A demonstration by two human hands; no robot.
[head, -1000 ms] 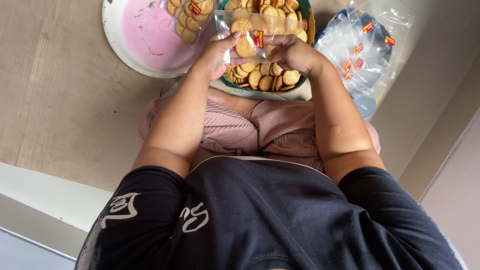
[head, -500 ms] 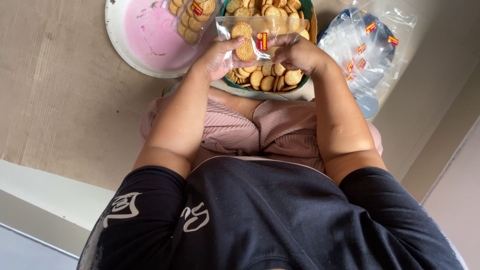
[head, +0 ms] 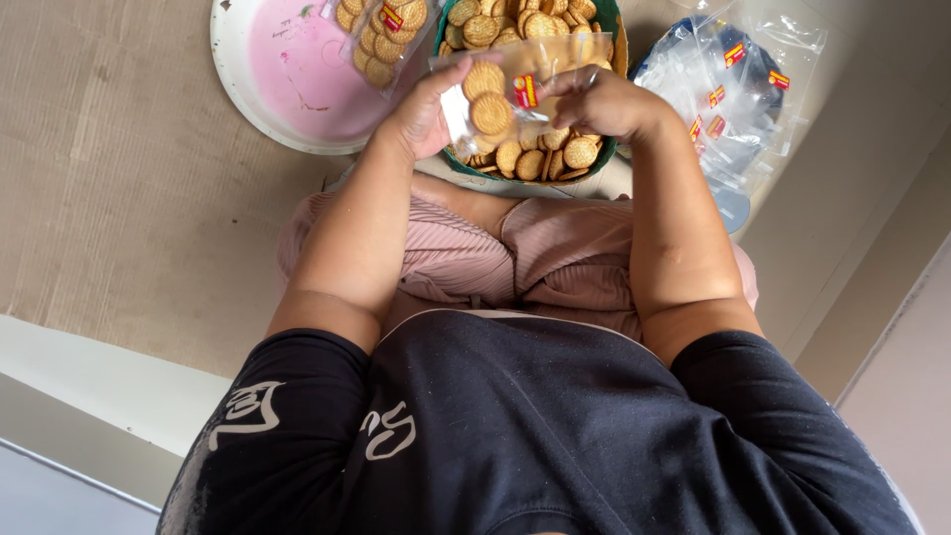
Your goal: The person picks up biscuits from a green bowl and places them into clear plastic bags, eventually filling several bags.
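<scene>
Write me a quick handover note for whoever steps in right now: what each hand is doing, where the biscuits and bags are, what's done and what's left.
Left hand and right hand together hold a clear bag with a few biscuits in it, over the green basket.
The basket is full of loose biscuits.
Done: one filled bag lies on the pink tray.
Left: the held bag looks only part filled; a pile of empty bags sits to the right.
</scene>
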